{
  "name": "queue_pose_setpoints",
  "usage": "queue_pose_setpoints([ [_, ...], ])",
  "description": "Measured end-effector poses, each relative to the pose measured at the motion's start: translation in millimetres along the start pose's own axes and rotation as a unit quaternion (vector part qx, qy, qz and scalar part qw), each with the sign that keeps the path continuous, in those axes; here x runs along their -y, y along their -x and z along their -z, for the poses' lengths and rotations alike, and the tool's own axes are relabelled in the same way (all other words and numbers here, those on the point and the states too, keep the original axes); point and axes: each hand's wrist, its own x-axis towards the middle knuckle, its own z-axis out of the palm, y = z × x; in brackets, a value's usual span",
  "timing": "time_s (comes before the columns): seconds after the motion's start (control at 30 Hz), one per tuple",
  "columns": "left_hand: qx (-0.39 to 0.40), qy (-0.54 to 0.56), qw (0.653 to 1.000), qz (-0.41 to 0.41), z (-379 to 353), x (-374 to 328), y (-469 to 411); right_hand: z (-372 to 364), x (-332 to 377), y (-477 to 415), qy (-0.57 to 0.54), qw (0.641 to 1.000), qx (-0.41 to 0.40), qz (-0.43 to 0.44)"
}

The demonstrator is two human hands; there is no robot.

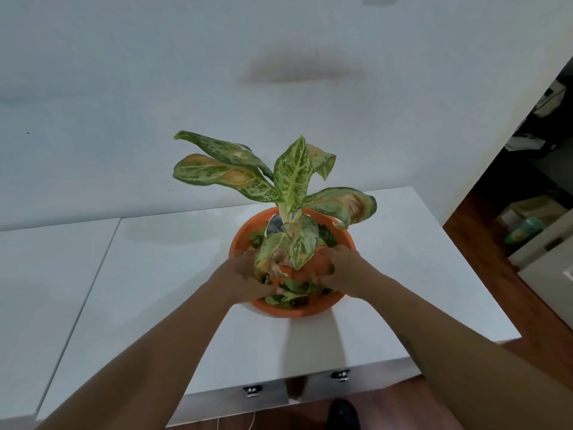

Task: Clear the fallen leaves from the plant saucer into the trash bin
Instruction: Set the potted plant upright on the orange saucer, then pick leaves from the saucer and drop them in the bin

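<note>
An orange plant saucer [297, 310] stands on a white cabinet top [173, 274]. A plant [293, 175] with speckled green leaves, some browned, rises from its middle. Small green fallen leaves [293, 290] lie in the saucer, mostly at the near side and at the back. My left hand [245, 274] and my right hand [344, 268] both reach into the near half of the saucer, fingers curled toward each other around the leaf pile. The fingertips are partly hidden by the plant's lower leaves. No trash bin is in view.
A wall stands right behind the cabinet. The cabinet's right edge [483, 274] drops to a wooden floor [483, 240]. White furniture [545, 259] and boxes stand at the far right. Drawer knobs [252, 391] show below the front edge, and a dark shoe [342, 412].
</note>
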Motion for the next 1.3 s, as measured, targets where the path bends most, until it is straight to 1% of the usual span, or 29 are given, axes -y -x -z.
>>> queue_pose_setpoints([
  [0.07,0.035,-0.052,0.997,0.033,-8,-4,2,-9,-3,-4,0.021,1.000,0.011,-0.009],
  [0.1,0.040,-0.087,0.995,0.035,-12,-6,3,-14,-4,-6,0.027,0.999,0.018,-0.001],
  [0.2,0.030,-0.139,0.990,0.001,-24,-2,2,-24,-4,-8,0.053,0.997,0.046,0.022],
  [0.27,0.008,-0.129,0.991,-0.021,-29,1,0,-31,-2,-8,0.058,0.996,0.040,0.050],
  [0.37,-0.005,-0.082,0.996,-0.042,-33,0,1,-37,-2,-9,0.024,0.995,0.043,0.088],
  [0.47,-0.031,-0.061,0.995,-0.066,-40,1,-1,-34,-8,-10,0.021,0.996,-0.001,0.084],
  [0.57,-0.076,-0.070,0.992,-0.070,-45,-1,5,-27,-19,-11,0.080,0.994,-0.034,0.059],
  [0.67,-0.080,-0.077,0.993,-0.038,-48,-6,6,-19,-26,-17,0.119,0.991,-0.023,0.053],
  [0.77,-0.075,-0.085,0.994,-0.003,-51,-12,8,-14,-29,-23,0.166,0.983,0.010,0.080],
  [0.9,-0.103,-0.078,0.991,0.025,-64,-24,8,-9,-28,-30,0.147,0.978,0.061,0.134],
  [0.93,-0.107,-0.069,0.991,0.028,-67,-28,9,-7,-30,-32,0.139,0.977,0.063,0.146],
  [1.0,-0.095,-0.055,0.993,0.052,-70,-35,10,0,-35,-40,0.118,0.980,0.038,0.153],
  [1.1,-0.107,-0.055,0.988,0.101,-76,-43,8,10,-45,-60,0.121,0.979,0.015,0.161],
  [1.2,-0.129,-0.092,0.979,0.125,-82,-47,9,12,-51,-81,0.177,0.968,0.037,0.176],
  [1.3,-0.145,-0.096,0.975,0.142,-85,-53,9,10,-54,-89,0.262,0.945,0.053,0.187],
])
